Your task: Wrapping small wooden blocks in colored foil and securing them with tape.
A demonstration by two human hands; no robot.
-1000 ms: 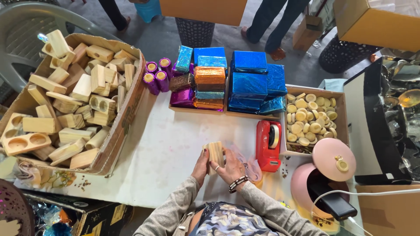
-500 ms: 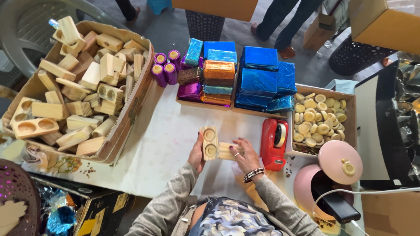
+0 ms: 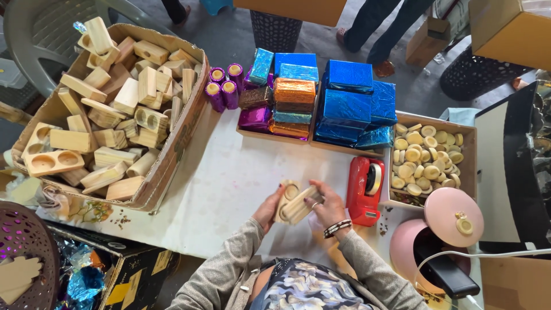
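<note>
Both my hands hold light wooden pieces over the white table top [image 3: 229, 183], near its front edge. My left hand [image 3: 267, 208] grips a wooden block with two round holes [image 3: 285, 198] from the left. My right hand [image 3: 326, 205] presses a second, plain wooden block [image 3: 301, 206] against it from the right, tilted. A beaded bracelet sits on my right wrist. Grey sleeves cover both forearms.
A cardboard box [image 3: 178, 143] of several wooden blocks stands at the left. Foil-wrapped blocks, blue [image 3: 350, 97], orange and purple, are stacked at the back. A red tape dispenser [image 3: 365, 189], a box of round cream discs [image 3: 425, 155] and a pink lidded pot [image 3: 453, 209] stand right. People's legs show behind the table.
The holed block has turned from flat-on toward me to tilted and edge-on, and my right hand now presses a second wooden piece against it. The view has shifted slightly.
</note>
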